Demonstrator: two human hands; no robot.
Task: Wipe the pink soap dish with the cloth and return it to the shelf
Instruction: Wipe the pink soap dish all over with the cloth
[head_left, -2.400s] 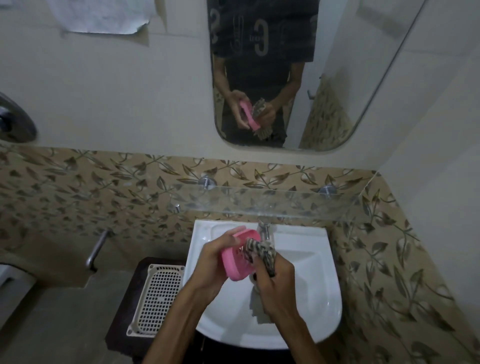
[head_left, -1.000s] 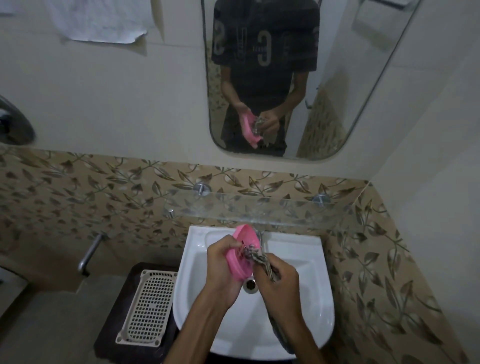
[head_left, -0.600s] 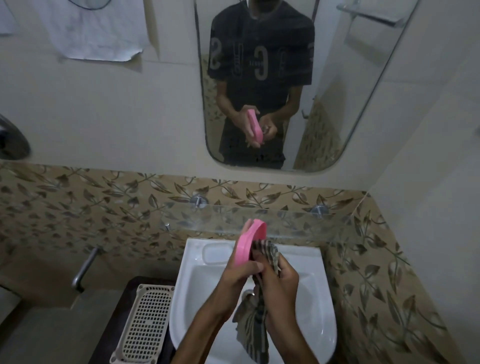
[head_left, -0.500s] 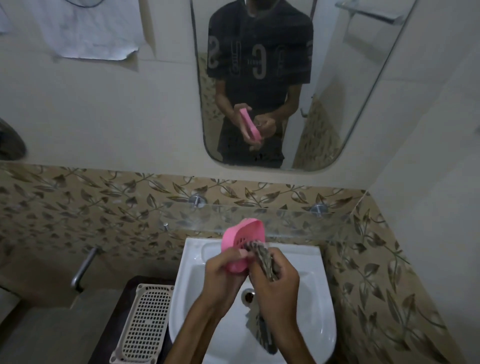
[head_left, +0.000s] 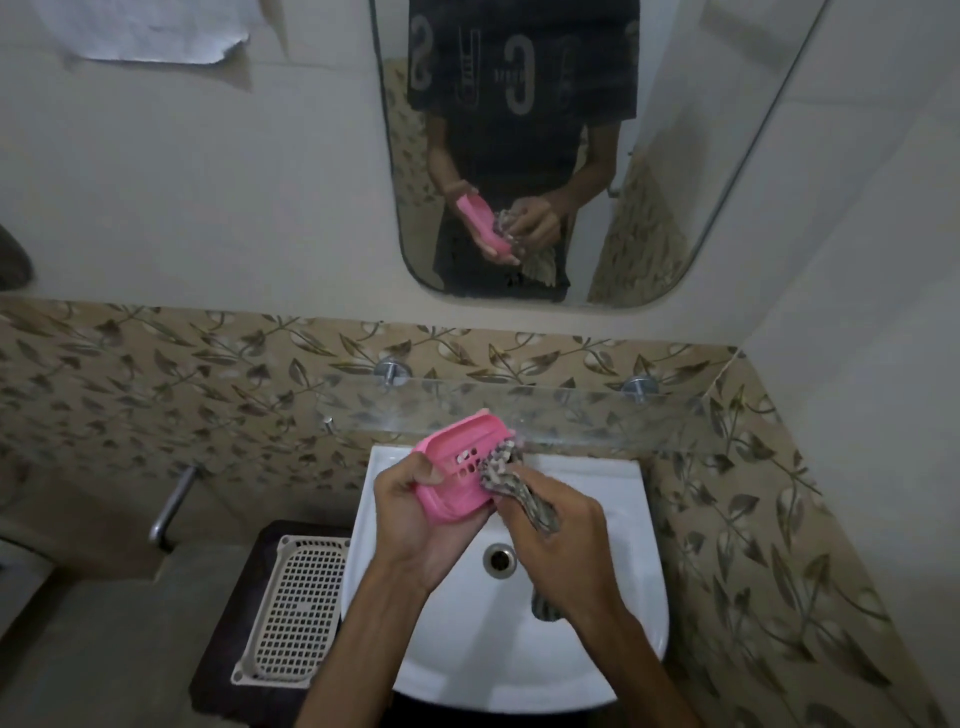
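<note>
My left hand (head_left: 415, 519) grips the pink soap dish (head_left: 460, 470) above the white sink (head_left: 597, 660), its slotted inside turned up toward me. My right hand (head_left: 558, 540) holds a bunched patterned cloth (head_left: 501, 467) and presses it against the right side of the dish. A tail of the cloth hangs below my right wrist. The glass shelf (head_left: 597, 415) runs along the wall just behind the dish, with nothing on it.
A mirror (head_left: 545, 156) above the shelf reflects a person's hands with the dish and cloth. A white perforated tray (head_left: 293, 608) lies on a dark stand left of the sink. A metal handle (head_left: 169, 506) sticks out from the tiled wall at left.
My left hand has tipped the dish from standing on edge to lying flatter, its inside facing up. The cloth stays pressed against it, rubbing at its right side.
</note>
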